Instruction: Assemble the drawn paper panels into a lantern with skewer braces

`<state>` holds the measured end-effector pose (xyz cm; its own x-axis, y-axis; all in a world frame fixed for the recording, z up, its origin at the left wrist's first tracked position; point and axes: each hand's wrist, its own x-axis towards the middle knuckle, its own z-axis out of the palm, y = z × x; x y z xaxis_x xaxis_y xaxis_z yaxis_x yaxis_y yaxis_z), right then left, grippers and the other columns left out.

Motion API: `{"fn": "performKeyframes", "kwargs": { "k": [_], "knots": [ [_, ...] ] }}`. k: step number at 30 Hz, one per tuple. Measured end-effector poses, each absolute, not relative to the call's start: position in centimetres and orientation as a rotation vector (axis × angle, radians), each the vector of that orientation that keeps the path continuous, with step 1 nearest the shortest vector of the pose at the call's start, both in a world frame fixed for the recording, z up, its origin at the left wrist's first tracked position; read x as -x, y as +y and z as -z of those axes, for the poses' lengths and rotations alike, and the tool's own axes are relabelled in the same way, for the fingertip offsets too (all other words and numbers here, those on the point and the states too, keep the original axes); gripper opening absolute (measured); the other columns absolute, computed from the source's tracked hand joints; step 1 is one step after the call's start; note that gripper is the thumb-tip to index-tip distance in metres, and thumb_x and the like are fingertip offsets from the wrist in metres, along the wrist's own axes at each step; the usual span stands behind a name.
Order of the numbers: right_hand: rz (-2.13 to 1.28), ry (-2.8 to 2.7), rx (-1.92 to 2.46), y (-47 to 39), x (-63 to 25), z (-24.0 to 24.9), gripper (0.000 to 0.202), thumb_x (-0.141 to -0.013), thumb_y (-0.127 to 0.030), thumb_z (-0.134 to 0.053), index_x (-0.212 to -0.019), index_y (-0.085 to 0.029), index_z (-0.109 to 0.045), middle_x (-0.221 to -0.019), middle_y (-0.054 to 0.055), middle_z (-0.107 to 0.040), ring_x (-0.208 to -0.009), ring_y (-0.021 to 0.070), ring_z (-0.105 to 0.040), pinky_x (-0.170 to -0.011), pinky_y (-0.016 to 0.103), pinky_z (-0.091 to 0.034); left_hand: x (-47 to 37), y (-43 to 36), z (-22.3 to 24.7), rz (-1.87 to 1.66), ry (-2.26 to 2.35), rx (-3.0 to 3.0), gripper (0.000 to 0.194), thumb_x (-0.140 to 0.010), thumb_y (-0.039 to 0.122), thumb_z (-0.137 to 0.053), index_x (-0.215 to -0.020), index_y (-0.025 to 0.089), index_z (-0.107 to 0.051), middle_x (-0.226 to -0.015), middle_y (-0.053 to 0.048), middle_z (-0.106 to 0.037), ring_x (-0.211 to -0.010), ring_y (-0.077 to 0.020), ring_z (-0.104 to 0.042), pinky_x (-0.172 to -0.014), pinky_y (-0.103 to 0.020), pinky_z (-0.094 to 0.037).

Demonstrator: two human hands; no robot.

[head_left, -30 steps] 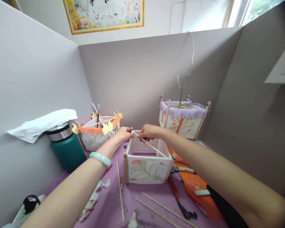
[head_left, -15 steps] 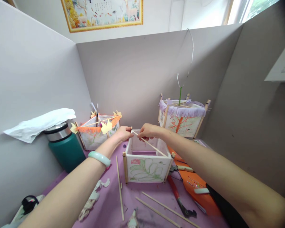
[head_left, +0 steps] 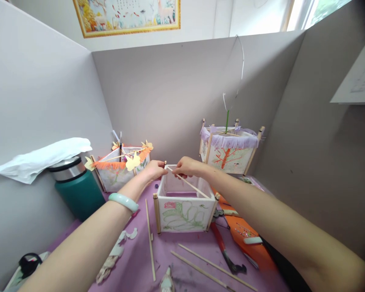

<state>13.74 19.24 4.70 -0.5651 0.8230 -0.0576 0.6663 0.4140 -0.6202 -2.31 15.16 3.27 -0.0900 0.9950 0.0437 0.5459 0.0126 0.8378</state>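
In front of me stands a square lantern frame [head_left: 185, 215] with white painted sides and wooden corner posts. A thin wooden stick [head_left: 197, 189] lies diagonally across its open top, from the far left corner to the near right one. My right hand [head_left: 189, 167] is closed on this stick near its far end, fingers pinched. My left hand [head_left: 155, 170], below a pale green bangle [head_left: 123, 201], is closed round the far left corner post, whose tip [head_left: 165, 163] shows above the fingers. The fingertips of both hands are partly hidden.
Behind stand an orange-fringed lantern [head_left: 117, 178] and a purple-fringed lantern [head_left: 229, 158] with a wire. A teal bottle [head_left: 79, 194] is at left. Loose sticks [head_left: 197, 268], red-handled pliers [head_left: 219, 237] and an orange sheet [head_left: 255, 251] lie on the purple table. Grey partitions [head_left: 164, 101] enclose it.
The whole view has shifted slightly, so everything appears a little further left. Both hands keep their hold at the far left corner, and the stick stays across the top.
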Motion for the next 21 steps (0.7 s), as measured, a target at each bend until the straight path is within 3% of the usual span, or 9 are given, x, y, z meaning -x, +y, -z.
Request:
{"fn": "performKeyframes", "kwargs": {
  "k": [7,14,19,21],
  "knots": [
    [-0.664,-2.157,1.202,15.8,-18.2,-7.0,0.026,-0.082,-0.035,-0.05,-0.078,-0.015,-0.066,-0.08,0.004,-0.07,-0.056,0.0077,-0.057,-0.049,0.017,-0.037,2.0,14.6,-3.6,-0.954,1.699,-1.585,0.026,-0.062,0.012,-0.06,-0.086,0.014,-0.069,-0.061,0.002,-0.062,-0.048,-0.0089,-0.052,-0.047,-0.019,-0.041],
    [-0.611,-2.037,1.292,7.9,-24.7,-7.1,0.019,-0.079,-0.03,-0.053,-0.077,-0.016,-0.066,-0.067,0.0,-0.065,-0.057,0.0102,-0.056,-0.05,0.019,-0.036,2.3,15.0,-3.2,-0.851,1.843,-1.72,0.029,-0.068,0.017,-0.057,-0.095,0.015,-0.067,-0.065,0.0,-0.064,-0.05,-0.0108,-0.055,-0.046,-0.019,-0.039],
    [-0.467,-2.176,1.46,5.0,-25.3,-3.7,0.014,-0.075,-0.031,-0.061,-0.08,-0.019,-0.064,-0.076,0.002,-0.068,-0.067,0.0149,-0.059,-0.055,0.022,-0.036,2.3,15.6,-4.2,-0.707,2.008,-1.977,0.024,-0.062,0.017,-0.063,-0.085,0.015,-0.067,-0.079,-0.007,-0.069,-0.074,-0.0206,-0.063,-0.062,-0.025,-0.045],
    [-0.369,-2.148,1.525,4.8,-24.6,-2.1,0.012,-0.076,-0.03,-0.061,-0.078,-0.018,-0.063,-0.078,0.003,-0.068,-0.071,0.0164,-0.06,-0.057,0.023,-0.035,2.0,15.3,-5.1,-0.676,2.047,-2.096,0.03,-0.064,0.021,-0.064,-0.093,0.013,-0.066,-0.09,-0.011,-0.069,-0.087,-0.0261,-0.062,-0.073,-0.031,-0.046]
  ]
}}
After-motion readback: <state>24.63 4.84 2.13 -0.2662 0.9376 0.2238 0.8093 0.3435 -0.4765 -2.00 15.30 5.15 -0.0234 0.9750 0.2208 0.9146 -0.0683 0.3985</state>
